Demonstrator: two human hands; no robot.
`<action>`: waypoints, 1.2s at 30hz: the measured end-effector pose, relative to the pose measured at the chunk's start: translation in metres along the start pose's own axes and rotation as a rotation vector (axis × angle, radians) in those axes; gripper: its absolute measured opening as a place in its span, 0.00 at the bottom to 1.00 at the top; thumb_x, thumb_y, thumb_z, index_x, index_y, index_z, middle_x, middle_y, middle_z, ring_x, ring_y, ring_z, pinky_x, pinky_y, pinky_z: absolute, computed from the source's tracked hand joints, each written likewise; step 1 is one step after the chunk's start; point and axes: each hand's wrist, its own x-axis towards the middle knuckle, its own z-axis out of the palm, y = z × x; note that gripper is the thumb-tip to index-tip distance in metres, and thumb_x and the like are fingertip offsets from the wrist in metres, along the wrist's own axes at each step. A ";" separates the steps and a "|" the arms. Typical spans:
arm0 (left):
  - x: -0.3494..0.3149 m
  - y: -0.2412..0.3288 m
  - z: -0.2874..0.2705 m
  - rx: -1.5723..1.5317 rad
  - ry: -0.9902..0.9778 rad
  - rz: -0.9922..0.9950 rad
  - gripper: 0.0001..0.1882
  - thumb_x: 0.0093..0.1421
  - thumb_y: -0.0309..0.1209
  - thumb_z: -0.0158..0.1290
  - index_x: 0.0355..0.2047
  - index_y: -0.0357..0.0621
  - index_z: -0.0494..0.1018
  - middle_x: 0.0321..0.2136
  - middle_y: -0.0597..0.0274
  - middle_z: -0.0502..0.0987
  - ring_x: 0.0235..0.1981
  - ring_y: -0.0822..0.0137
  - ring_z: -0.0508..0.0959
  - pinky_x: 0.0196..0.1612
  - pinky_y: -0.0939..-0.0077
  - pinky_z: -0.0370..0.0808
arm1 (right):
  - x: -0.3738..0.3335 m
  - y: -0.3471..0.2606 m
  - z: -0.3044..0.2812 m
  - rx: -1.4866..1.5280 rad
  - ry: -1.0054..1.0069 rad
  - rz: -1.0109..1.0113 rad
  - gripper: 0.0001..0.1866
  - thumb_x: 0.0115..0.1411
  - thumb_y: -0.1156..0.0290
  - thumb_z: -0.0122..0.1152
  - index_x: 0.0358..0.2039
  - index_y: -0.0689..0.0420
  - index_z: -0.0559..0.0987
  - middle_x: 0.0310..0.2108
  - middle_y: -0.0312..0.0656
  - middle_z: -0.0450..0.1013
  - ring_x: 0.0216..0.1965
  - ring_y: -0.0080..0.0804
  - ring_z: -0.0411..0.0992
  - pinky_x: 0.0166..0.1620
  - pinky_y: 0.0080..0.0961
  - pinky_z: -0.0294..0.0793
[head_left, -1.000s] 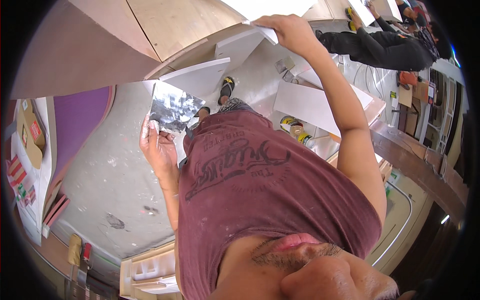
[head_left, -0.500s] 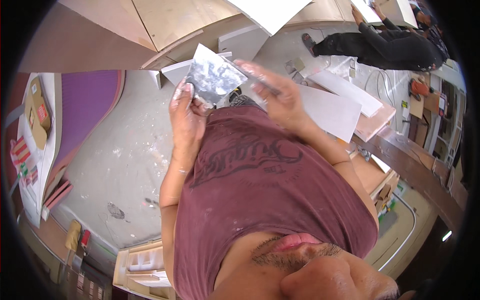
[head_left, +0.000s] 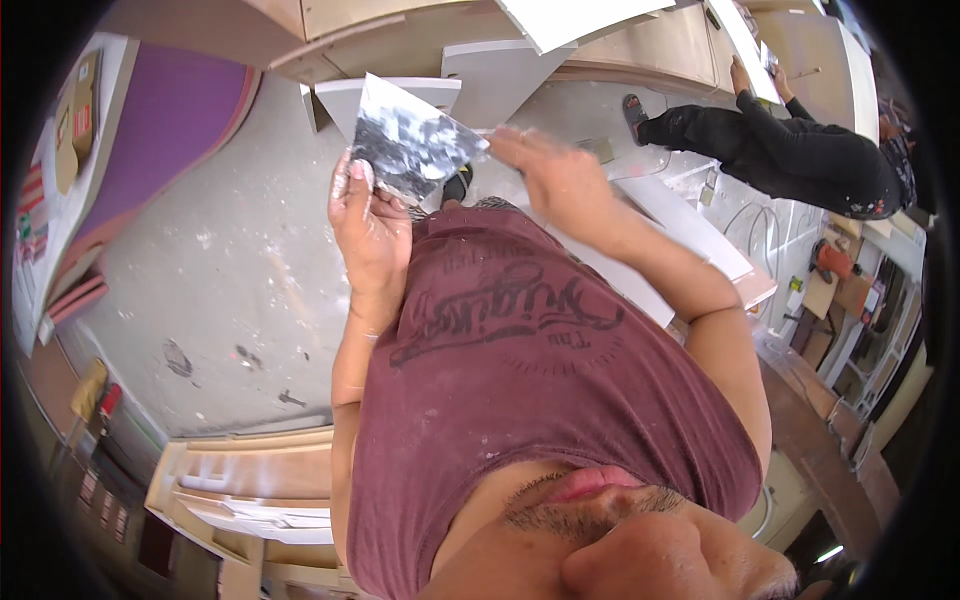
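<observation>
My left hand [head_left: 372, 225], whitened with paste, grips a thin dark flat plate [head_left: 385, 155] by its near edge, thumb on top. White putty-like paste [head_left: 425, 122] is smeared across the plate's face. My right hand [head_left: 570, 190] is at the plate's right corner, blurred by motion, its fingers stretched along a thin flat scraper that is mostly hidden now. The earlier frame shows this dark tool edge-on in the same hand. Below both hands is my maroon shirt [head_left: 500, 300].
White panels [head_left: 690, 220] lie on the floor to the right. Wooden cabinets [head_left: 640, 60] run along the far side. A co-worker in dark clothes [head_left: 750, 135] works at the upper right. A purple curved panel [head_left: 180, 110] stands left; shelving units [head_left: 250, 480] stand lower left.
The whole view has shifted with my head. The plate has tilted a little in my left hand, and my right hand has turned, showing more of its back. The co-worker shows more fully.
</observation>
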 end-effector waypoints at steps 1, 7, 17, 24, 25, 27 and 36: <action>-0.002 0.000 -0.001 -0.020 0.017 0.008 0.17 0.68 0.29 0.46 0.54 0.34 0.64 0.35 0.65 0.77 0.28 0.79 0.73 0.29 0.85 0.71 | 0.008 0.008 -0.007 -0.010 -0.019 -0.016 0.27 0.57 0.78 0.46 0.57 0.44 0.70 0.53 0.46 0.71 0.48 0.49 0.73 0.46 0.41 0.77; -0.002 -0.005 -0.026 -0.099 0.042 -0.013 0.17 0.67 0.29 0.46 0.54 0.33 0.64 0.34 0.64 0.77 0.26 0.77 0.75 0.26 0.84 0.72 | 0.122 0.051 -0.069 -0.649 0.150 -0.318 0.10 0.56 0.69 0.54 0.35 0.51 0.82 0.42 0.39 0.75 0.42 0.43 0.71 0.33 0.38 0.74; -0.015 0.000 -0.074 -0.168 0.030 -0.083 0.19 0.66 0.28 0.50 0.54 0.30 0.64 0.30 0.66 0.76 0.21 0.78 0.73 0.23 0.85 0.71 | 0.116 0.024 -0.033 -1.498 -0.422 -0.270 0.17 0.54 0.63 0.55 0.39 0.59 0.82 0.46 0.48 0.74 0.52 0.44 0.64 0.50 0.41 0.65; -0.014 0.006 -0.076 -0.133 0.013 -0.088 0.18 0.67 0.28 0.48 0.53 0.30 0.65 0.30 0.66 0.76 0.22 0.78 0.74 0.24 0.85 0.71 | 0.066 0.059 -0.018 -1.404 -0.452 -0.083 0.13 0.52 0.64 0.56 0.33 0.55 0.83 0.38 0.39 0.75 0.47 0.39 0.63 0.41 0.29 0.65; -0.014 0.006 -0.078 -0.134 0.011 -0.093 0.18 0.67 0.28 0.48 0.53 0.30 0.65 0.30 0.66 0.76 0.22 0.78 0.74 0.24 0.85 0.71 | 0.063 0.058 -0.018 -1.402 -0.372 -0.117 0.13 0.52 0.64 0.56 0.34 0.55 0.83 0.38 0.39 0.75 0.47 0.39 0.63 0.41 0.30 0.65; -0.013 0.007 -0.081 -0.127 -0.010 -0.109 0.18 0.67 0.28 0.47 0.53 0.30 0.65 0.30 0.66 0.76 0.22 0.79 0.74 0.24 0.85 0.71 | 0.074 0.067 -0.017 -1.416 -0.245 -0.198 0.12 0.52 0.64 0.56 0.33 0.54 0.83 0.38 0.39 0.75 0.47 0.39 0.63 0.41 0.31 0.65; -0.012 0.008 -0.091 -0.105 -0.078 -0.173 0.18 0.67 0.28 0.47 0.54 0.30 0.64 0.31 0.66 0.76 0.23 0.79 0.73 0.23 0.85 0.71 | 0.092 0.084 -0.002 -1.567 -0.359 -0.087 0.15 0.54 0.66 0.54 0.39 0.55 0.82 0.43 0.45 0.74 0.51 0.43 0.65 0.46 0.36 0.66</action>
